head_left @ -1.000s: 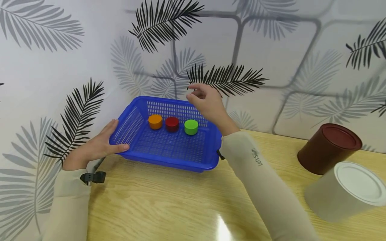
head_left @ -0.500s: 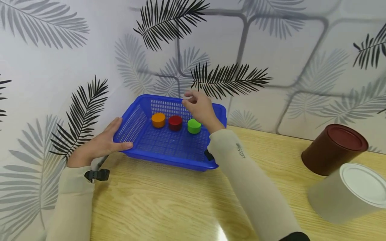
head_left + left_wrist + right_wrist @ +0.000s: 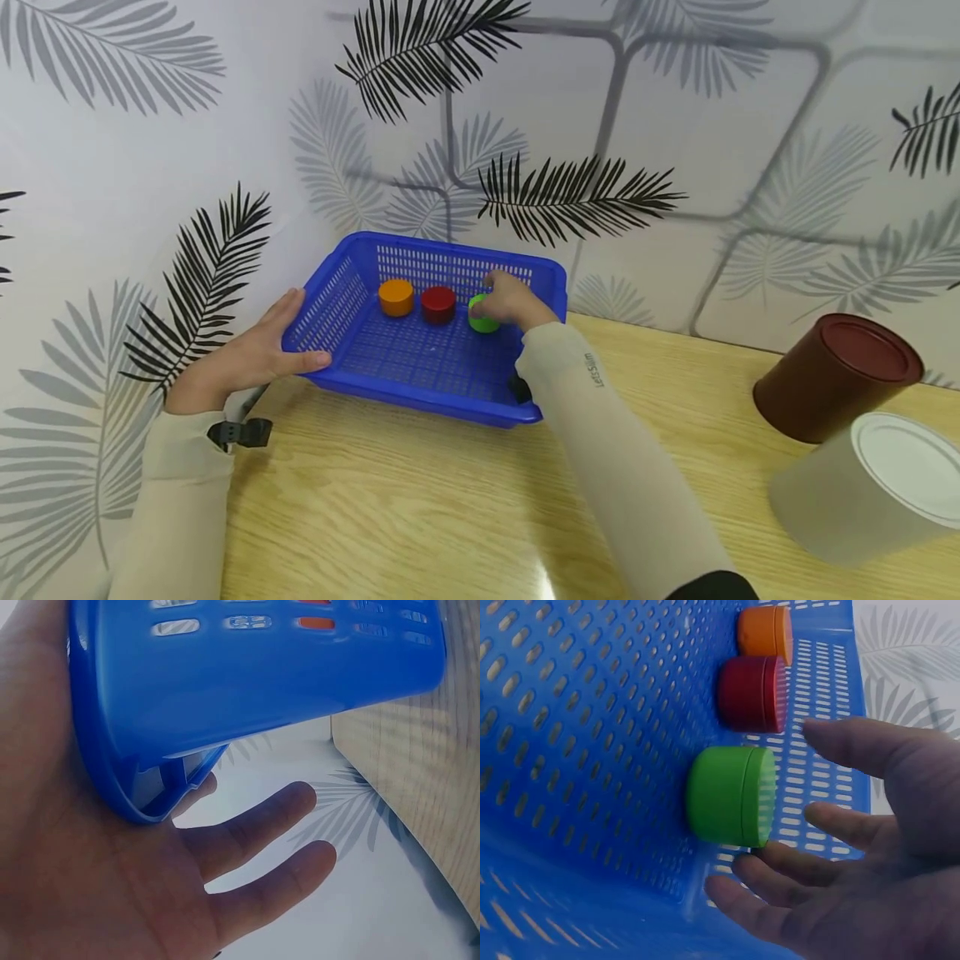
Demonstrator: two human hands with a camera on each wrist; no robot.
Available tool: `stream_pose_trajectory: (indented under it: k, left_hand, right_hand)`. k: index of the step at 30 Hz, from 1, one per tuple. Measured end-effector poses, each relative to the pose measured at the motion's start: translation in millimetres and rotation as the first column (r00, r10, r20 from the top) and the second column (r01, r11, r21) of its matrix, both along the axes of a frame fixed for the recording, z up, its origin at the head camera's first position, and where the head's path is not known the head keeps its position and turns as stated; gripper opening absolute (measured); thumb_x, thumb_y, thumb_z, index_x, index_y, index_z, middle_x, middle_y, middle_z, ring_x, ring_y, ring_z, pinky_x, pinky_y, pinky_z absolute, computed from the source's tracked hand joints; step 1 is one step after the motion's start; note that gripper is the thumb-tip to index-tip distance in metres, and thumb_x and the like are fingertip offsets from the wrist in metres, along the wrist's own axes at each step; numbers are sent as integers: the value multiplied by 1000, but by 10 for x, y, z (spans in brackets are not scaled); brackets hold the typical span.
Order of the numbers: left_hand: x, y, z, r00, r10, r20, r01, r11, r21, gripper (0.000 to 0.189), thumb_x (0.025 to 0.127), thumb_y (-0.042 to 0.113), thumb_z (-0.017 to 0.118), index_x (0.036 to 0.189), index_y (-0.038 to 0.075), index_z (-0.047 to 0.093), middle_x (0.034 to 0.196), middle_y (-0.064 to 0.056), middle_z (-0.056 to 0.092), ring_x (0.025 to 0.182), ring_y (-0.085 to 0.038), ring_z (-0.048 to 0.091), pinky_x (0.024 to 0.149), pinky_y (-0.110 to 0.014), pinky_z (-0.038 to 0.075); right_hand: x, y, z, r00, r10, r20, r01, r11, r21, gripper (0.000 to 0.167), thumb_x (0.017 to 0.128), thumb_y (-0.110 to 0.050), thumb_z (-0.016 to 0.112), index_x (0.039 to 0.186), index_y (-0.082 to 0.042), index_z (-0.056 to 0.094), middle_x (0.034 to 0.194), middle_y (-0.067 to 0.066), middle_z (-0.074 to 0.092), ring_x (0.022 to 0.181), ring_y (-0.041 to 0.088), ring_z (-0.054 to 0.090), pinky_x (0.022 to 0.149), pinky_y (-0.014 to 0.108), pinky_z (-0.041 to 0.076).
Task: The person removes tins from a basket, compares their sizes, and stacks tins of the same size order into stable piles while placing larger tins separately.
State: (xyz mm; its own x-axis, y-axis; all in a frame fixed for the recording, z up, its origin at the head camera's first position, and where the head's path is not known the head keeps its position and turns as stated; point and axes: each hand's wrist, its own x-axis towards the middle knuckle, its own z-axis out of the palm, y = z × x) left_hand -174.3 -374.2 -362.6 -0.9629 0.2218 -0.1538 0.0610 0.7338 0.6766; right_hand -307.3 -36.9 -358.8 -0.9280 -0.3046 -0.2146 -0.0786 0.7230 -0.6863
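Observation:
A blue plastic basket (image 3: 416,404) with slotted walls holds a row of three small lidded round containers: orange (image 3: 396,298), dark red (image 3: 438,306) and green (image 3: 482,322). My left hand (image 3: 251,358) rests against the basket's left end. In the left wrist view its palm touches the basket rim (image 3: 94,742), with the fingers extended beneath. Inside the basket, my right hand (image 3: 516,302) is over the green container, partly covering it. The right wrist view shows its spread fingers beside the green container (image 3: 720,796), the lower fingertips at or very near its lid edge.
To the right on the wooden table (image 3: 390,500) stand a dark brown lidded canister (image 3: 817,383) and a white lidded canister (image 3: 847,492). Behind the basket rises a pale leaf-patterned backdrop (image 3: 660,275).
My right hand has come left and down from above the basket's back rim to the green container. The left hand stays on the basket. The camera view has shifted slightly.

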Motion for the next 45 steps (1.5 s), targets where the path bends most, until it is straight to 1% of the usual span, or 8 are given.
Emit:
stream_pose_trajectory:
  k: [5,10,15,22,26,35,40,45]
  left_hand:
    - [-3,-15,-16,1000,-2,-1,2,1000,20,120,90,46,74,159,5,-15,165,-21,-19,150,-44,-11,114,-69,3]
    - [3,-9,-32,1000,-2,-3,2,999,32,119,90,45,74,160,6,-14,165,-19,-18,150,-42,-11,114,-68,3]
    - [4,-22,-16,1000,-3,-10,4,999,38,119,89,45,74,160,7,-13,165,-18,-18,151,-41,-12,114,-68,2]
    - [-16,-23,0,1000,-10,-16,10,1000,21,119,89,46,74,160,6,-13,165,-20,-17,150,-42,-12,114,-68,2]
    - [6,-19,6,1000,-4,-15,4,1000,21,119,89,46,74,160,7,-13,165,-20,-17,150,-43,-11,114,-68,2]
    - [11,-15,3,1000,1,-20,0,1000,27,118,89,45,75,160,6,-12,165,-20,-16,150,-42,-11,114,-67,2]
    - [5,-7,12,1000,9,-11,-8,1000,15,120,89,47,74,160,5,-13,164,-23,-18,149,-46,-11,113,-70,3]
    - [29,5,6,1000,6,-16,-6,1000,28,120,89,47,74,160,4,-12,164,-23,-17,149,-45,-11,114,-68,2]
  right_hand:
    - [6,1,-31,999,-10,52,10,1000,-2,76,90,-9,74,154,2,35,154,20,41,137,35,43,112,46,36]
    - [7,2,-62,990,-12,141,8,999,35,79,90,-9,74,156,0,32,155,21,38,137,39,43,105,53,43]
    - [-1,21,-79,984,21,175,-40,993,110,77,91,-15,75,156,-2,35,148,21,47,127,40,53,95,52,51]
    - [-32,38,-122,974,37,221,-52,997,62,82,90,-13,77,159,-13,34,147,18,50,120,38,59,95,50,50]
    - [-26,5,-142,979,32,200,-49,996,78,78,89,-13,79,156,-17,40,143,16,53,116,36,60,94,49,51]
    - [-14,-20,-109,991,55,124,-71,989,131,69,86,-18,81,147,-9,51,131,13,60,103,32,64,89,45,53]
    - [6,-38,-75,993,12,119,-20,998,63,63,85,-13,81,140,0,54,120,14,61,103,30,61,90,42,52]
    - [-6,-21,-77,996,-16,88,14,1000,28,60,88,-18,79,139,0,53,116,15,62,97,30,63,86,43,55]
